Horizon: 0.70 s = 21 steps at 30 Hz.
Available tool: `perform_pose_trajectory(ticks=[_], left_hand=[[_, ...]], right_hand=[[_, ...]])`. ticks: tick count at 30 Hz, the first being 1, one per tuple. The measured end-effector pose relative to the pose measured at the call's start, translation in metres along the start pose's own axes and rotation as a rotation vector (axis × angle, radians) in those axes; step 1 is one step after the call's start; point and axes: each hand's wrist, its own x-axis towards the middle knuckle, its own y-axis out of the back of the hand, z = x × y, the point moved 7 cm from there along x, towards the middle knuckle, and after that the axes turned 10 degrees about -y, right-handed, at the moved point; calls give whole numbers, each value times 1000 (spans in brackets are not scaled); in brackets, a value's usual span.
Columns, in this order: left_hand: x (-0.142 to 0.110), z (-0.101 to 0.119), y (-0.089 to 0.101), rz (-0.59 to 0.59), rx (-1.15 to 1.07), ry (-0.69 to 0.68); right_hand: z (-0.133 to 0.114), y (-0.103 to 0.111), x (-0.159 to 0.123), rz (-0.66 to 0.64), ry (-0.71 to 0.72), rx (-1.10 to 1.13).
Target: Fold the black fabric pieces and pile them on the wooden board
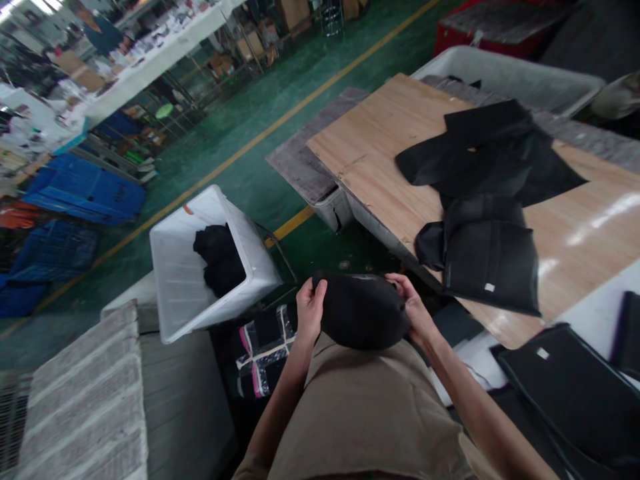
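Note:
A rounded black fabric piece [365,312] is held up close in front of my body, above the floor. My left hand [311,305] pinches its left upper corner between thumb and fingers. At the opposite edge, my right hand [413,307] grips it, with some fingers hidden behind the fabric. To the right, a black sewn piece with a small white label [493,263] lies on a wooden board [365,147]. Loose black flat pieces [480,153] overlap behind it. What exact item the held fabric is, I cannot tell.
A white plastic bin [175,287] with black fabric [220,260] inside stands at left. Below it lies a strapped, plastic-wrapped bundle [267,347]. More black labelled pieces [575,387] lie at lower right. A person [103,33] sits at a far worktable [165,57].

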Motion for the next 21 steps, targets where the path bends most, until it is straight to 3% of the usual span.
perform_pose_trajectory(ticks=[5,14,21], left_hand=[[-3,3,8,56,83,-22],[-4,2,8,33,163,-50],[-3,10,6,4,210,-98]], right_hand=[[-9,6,-4,24,198,-202],[-12,-1,-6,-103,179,-333],[-25,4,-4,135,219,-232]])
